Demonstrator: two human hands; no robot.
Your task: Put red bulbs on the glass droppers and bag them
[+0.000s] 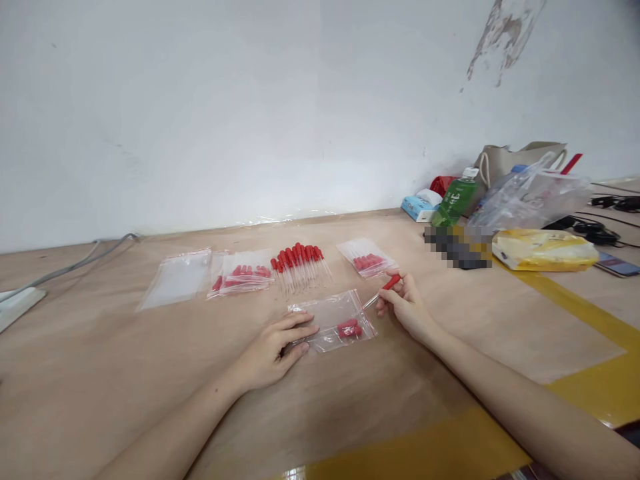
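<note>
A clear zip bag (327, 307) with a red edge lies flat in front of me, with a few red-handled screwdrivers (349, 327) inside. My left hand (280, 347) rests on the bag's left end, fingers stretched out and apart, thumb along the near side. Between the thumb and fingers of my right hand (403, 303) is another red-handled screwdriver (391, 281). Its metal shaft points down and left, its tip at the bag's right, red-edged end. Whether the tip is inside the bag I cannot tell. Beyond the bag, several loose red-handled screwdrivers (299, 257) lie fanned out.
Filled bags (245, 273) and a flat bag (175, 279) lie at left, another filled bag (367, 259) at right. A green bottle (455, 200), a tissue pack (420, 205), a yellow packet (545, 250) and a phone (617, 264) stand or lie far right. A grey cable (75, 268) runs at left.
</note>
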